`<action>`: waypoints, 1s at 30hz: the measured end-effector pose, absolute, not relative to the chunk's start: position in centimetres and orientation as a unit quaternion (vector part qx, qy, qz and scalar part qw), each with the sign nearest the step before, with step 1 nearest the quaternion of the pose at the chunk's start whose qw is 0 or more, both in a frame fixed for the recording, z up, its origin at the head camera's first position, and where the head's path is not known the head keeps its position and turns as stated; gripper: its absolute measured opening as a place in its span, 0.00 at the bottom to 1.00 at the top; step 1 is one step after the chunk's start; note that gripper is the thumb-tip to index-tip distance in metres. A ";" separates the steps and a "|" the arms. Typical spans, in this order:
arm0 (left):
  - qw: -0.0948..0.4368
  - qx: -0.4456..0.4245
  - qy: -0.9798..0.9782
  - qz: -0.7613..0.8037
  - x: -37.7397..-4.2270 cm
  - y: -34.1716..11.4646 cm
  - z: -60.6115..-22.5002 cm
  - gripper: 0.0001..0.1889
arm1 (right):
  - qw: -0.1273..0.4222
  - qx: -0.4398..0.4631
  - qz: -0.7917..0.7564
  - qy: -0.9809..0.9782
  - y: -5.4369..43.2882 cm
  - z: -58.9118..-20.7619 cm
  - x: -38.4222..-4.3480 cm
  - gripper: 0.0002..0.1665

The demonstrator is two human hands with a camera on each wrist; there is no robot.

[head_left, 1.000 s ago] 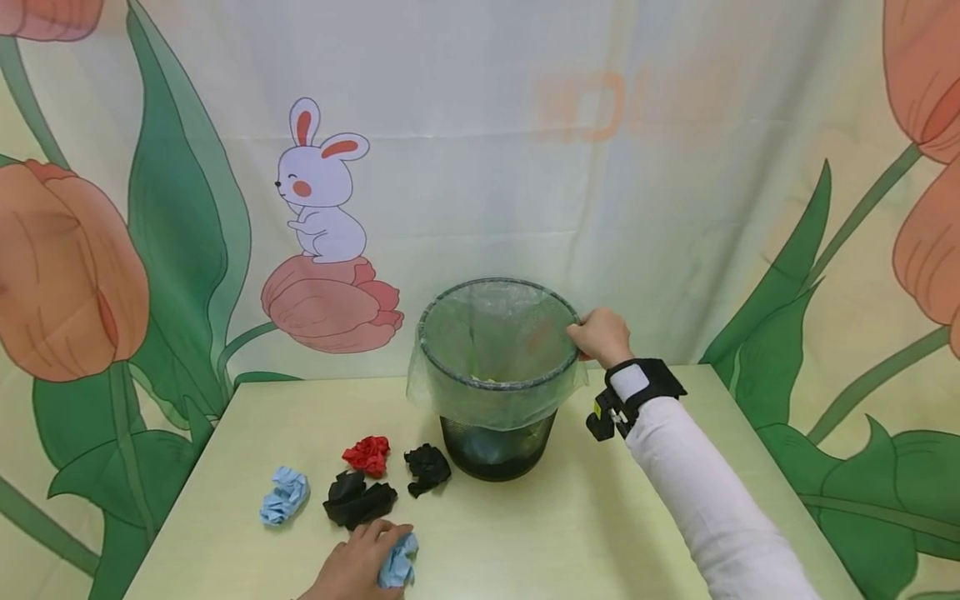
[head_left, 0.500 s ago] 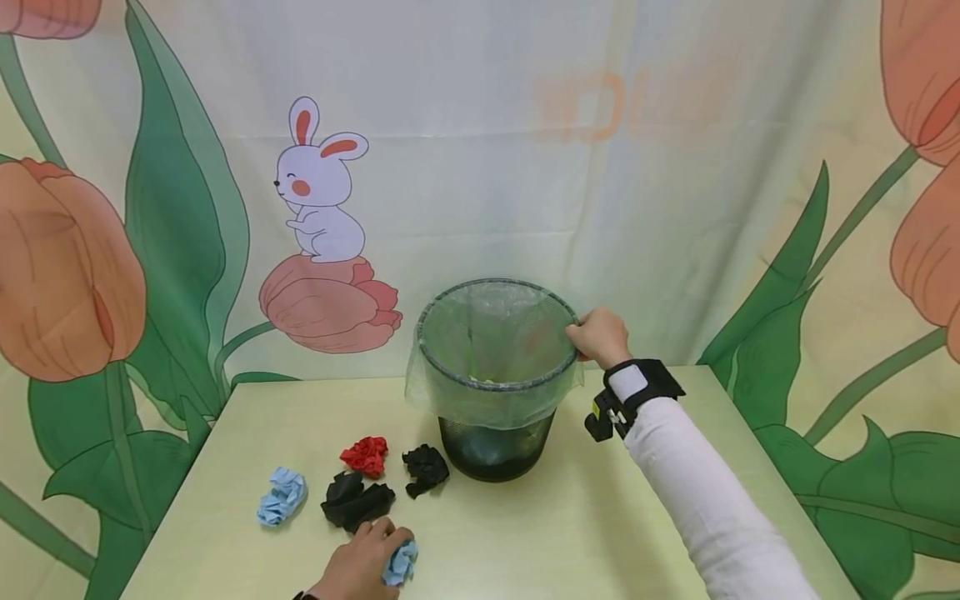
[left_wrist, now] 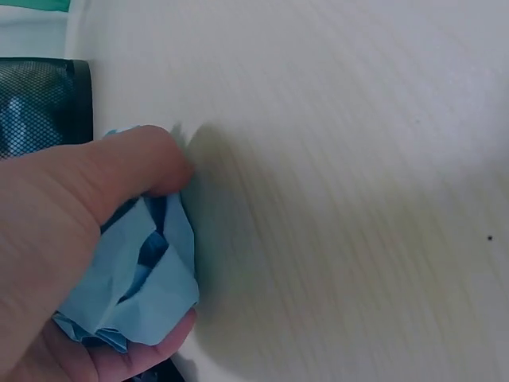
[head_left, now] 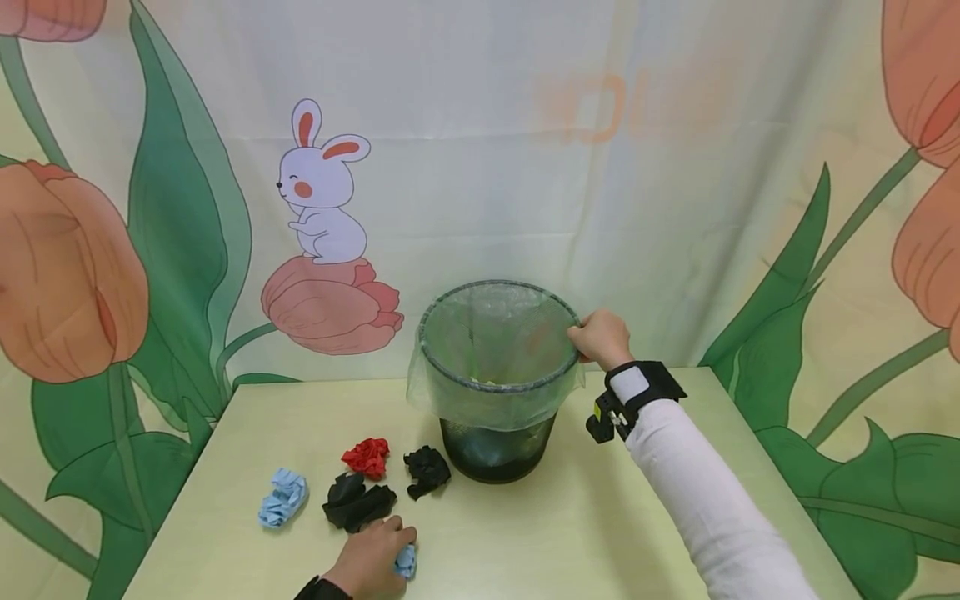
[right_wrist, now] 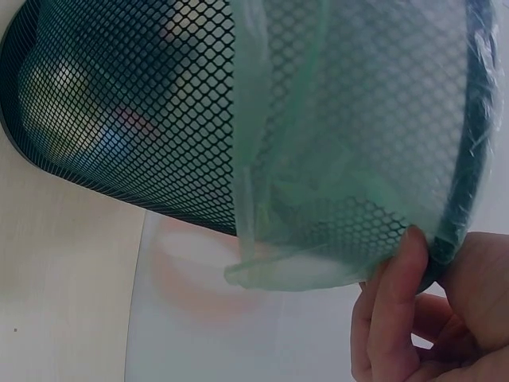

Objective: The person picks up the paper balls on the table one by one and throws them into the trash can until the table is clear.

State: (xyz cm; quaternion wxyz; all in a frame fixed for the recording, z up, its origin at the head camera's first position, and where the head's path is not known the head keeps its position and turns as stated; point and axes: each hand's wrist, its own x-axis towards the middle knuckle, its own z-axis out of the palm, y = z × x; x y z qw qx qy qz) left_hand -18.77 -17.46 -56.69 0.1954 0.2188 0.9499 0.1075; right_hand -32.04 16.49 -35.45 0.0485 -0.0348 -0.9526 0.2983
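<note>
A crumpled light-blue paper ball (left_wrist: 143,270) sits in the grip of my left hand (head_left: 375,557), thumb on one side and fingers curled under the other, close over the tabletop. In the head view that hand covers most of the ball. My right hand (head_left: 602,337) pinches the rim of a black mesh wastebasket (right_wrist: 143,103) on its right side, thumb and fingers on either side of the edge. A thin green plastic liner (right_wrist: 334,175) is folded over the rim. Through the mesh, coloured scraps show at the bottom of the basket.
Left of the basket lie a red paper ball (head_left: 366,457), a black paper ball (head_left: 427,471) and a larger black crumpled piece (head_left: 358,502). Another light-blue ball (head_left: 283,498) lies farther left on the pale table (head_left: 555,542). A printed curtain (head_left: 480,183) hangs behind.
My left hand has closed more tightly around the light-blue paper ball and shifted slightly right, covering more of it. The right hand stays on the basket rim.
</note>
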 end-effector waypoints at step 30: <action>0.047 0.298 0.951 0.063 -20.1 -17.5 -51.9 0.23 | 0.051 -0.035 0.300 -0.952 16.4 -35.3 -31.8 0.27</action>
